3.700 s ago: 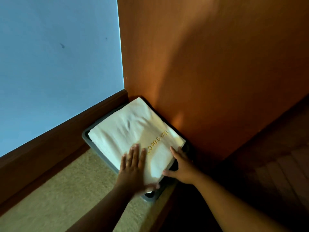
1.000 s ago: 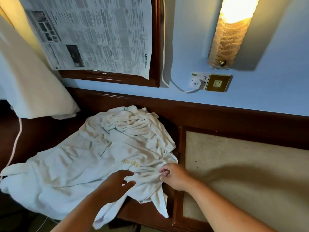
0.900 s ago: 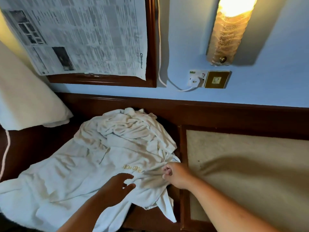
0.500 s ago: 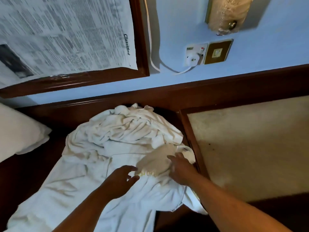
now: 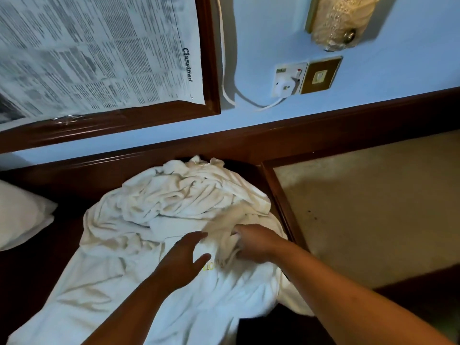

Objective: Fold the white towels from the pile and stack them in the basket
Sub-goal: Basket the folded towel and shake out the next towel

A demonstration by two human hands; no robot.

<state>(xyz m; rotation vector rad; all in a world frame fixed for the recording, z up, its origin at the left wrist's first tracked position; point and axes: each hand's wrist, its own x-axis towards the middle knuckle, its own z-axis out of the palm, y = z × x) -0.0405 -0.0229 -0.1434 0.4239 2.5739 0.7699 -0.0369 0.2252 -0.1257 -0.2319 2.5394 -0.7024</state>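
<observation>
picking the next towel: the right hand pinched a fold of a towel on the pile (basket out of view). the left hand reached in, fingers loose, holding nothing. the next move probably called for lifting the towel free.

Shifted from the basket, now out of view, to the towel pile. Advanced the left hand farther, up to the gold lettering. Dug the right hand into a fold at the pile's right, bunching it upward.
</observation>
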